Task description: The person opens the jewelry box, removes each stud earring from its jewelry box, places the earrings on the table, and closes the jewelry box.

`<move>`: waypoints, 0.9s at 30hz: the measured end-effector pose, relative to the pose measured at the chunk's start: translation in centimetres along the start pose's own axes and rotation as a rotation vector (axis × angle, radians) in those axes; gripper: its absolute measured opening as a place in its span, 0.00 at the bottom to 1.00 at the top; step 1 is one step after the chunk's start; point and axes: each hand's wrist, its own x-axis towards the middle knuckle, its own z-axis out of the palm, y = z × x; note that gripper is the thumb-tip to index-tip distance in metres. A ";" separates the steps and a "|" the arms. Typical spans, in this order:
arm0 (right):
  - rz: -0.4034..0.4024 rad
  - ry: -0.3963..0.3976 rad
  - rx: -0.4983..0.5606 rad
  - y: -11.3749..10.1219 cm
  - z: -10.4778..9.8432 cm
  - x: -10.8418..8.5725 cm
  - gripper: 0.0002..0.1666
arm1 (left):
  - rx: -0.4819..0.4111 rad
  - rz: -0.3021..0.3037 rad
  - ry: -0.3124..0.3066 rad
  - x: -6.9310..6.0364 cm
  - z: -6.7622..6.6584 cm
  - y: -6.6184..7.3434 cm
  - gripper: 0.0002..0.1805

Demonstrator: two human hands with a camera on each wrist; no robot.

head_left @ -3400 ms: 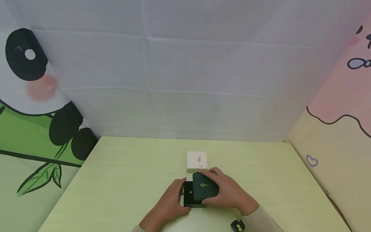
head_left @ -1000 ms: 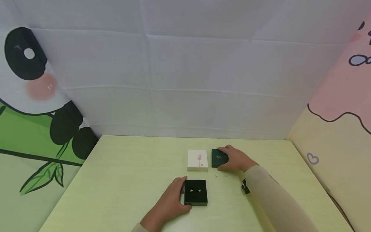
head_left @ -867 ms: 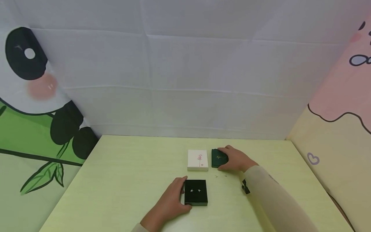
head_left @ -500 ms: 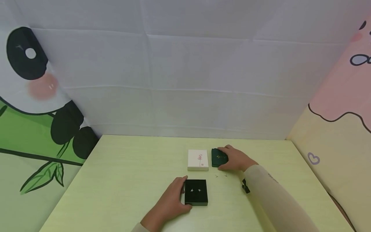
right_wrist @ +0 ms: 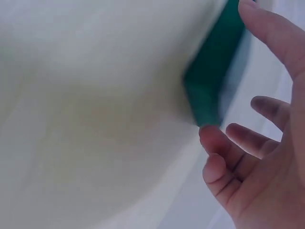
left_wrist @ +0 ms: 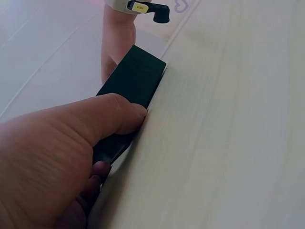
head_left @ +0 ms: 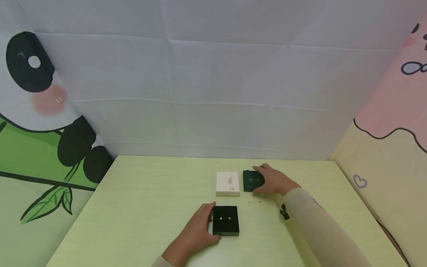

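In the head view, my left hand [head_left: 197, 230] grips the left side of a dark box base [head_left: 225, 232] with two small star-shaped pieces on its black insert. Its thumb presses the box's dark green side [left_wrist: 133, 76] in the left wrist view. At the back, the dark green lid [head_left: 251, 181] with gold lettering lies on the table. My right hand [head_left: 275, 181] is spread loosely round the lid's right part, its thumb and a fingertip at or beside the lid's edges [right_wrist: 214, 62] in the right wrist view.
A white box [head_left: 227, 183] with a pink flower print stands just left of the lid. Two tiny pieces [head_left: 248, 202] lie on the table in front of the lid. A white cloth [head_left: 213, 111] hangs behind the table [head_left: 143, 200], with printed panels at both sides.
The right hand carried the lid from over the dark base to the back right and set it down; its fingers have since loosened and shifted slightly right. The left hand has stayed on the base.
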 end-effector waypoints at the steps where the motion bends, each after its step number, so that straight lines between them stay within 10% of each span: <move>1: 0.002 0.009 0.009 0.0 -0.3 -0.2 0.62 | 0.001 0.000 -0.001 0.0 0.0 0.0 0.56; 13: -0.044 0.107 0.120 -1.5 -2.5 -2.8 0.49 | 0.008 0.006 0.001 0.0 0.1 -0.3 0.56; 27: -0.111 0.255 0.340 -3.6 0.5 -5.3 0.39 | 0.006 0.000 -0.009 0.3 0.2 -0.5 0.56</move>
